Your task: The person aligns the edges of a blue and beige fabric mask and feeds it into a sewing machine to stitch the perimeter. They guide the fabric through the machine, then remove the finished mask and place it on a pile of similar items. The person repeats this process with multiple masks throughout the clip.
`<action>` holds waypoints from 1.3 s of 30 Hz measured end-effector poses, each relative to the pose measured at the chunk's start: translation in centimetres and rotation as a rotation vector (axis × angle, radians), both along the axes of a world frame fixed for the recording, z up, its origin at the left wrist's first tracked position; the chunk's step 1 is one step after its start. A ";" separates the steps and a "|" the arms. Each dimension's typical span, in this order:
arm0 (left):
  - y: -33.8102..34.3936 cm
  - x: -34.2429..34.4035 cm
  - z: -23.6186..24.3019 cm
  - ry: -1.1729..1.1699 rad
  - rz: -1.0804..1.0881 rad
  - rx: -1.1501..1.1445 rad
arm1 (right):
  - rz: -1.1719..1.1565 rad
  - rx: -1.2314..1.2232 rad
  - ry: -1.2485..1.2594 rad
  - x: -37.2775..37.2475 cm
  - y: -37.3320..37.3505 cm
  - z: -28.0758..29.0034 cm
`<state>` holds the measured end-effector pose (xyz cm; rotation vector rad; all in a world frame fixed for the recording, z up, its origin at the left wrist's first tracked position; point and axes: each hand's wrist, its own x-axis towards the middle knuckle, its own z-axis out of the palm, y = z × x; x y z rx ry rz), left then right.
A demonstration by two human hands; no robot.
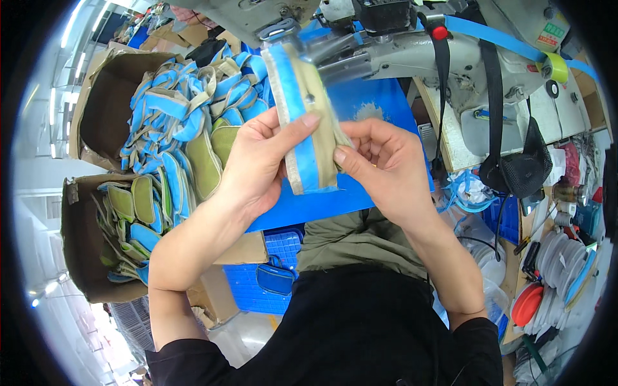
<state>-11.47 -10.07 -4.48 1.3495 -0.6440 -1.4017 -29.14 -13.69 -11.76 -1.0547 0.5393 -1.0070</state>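
Two bare hands are holding a blue-and-beige fabric band (308, 157) lengthwise over a blue work surface (370, 196), in front of a grey machine (421, 61). The left hand (256, 161) is pinching the band's left side, its thumb lying across the front face and its fingers curling behind. The right hand (385, 168) is pinching the opposite edge between thumb and fingertips, toward the lower end. The band's upper end is reaching toward the machine's blurred front parts; whether it is touching them cannot be told with certainty. At left, a pile of blue-and-beige pieces (174, 119) is lying beside green-faced pads (202, 164); a lower carton (78, 248) is holding more. Beneath the work surface, a blue pouch (275, 279) is showing against a blue plastic crate (244, 297).
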 end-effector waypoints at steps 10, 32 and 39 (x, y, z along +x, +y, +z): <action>-1.0 0.0 -0.4 0.008 0.010 0.055 | 0.025 0.024 -0.013 -0.3 0.4 0.4; -3.8 2.1 0.0 0.092 0.010 0.052 | -0.005 0.067 -0.093 2.0 -1.2 0.8; -5.2 2.5 -0.3 0.067 0.036 0.012 | -0.013 0.057 -0.110 2.9 -2.3 1.2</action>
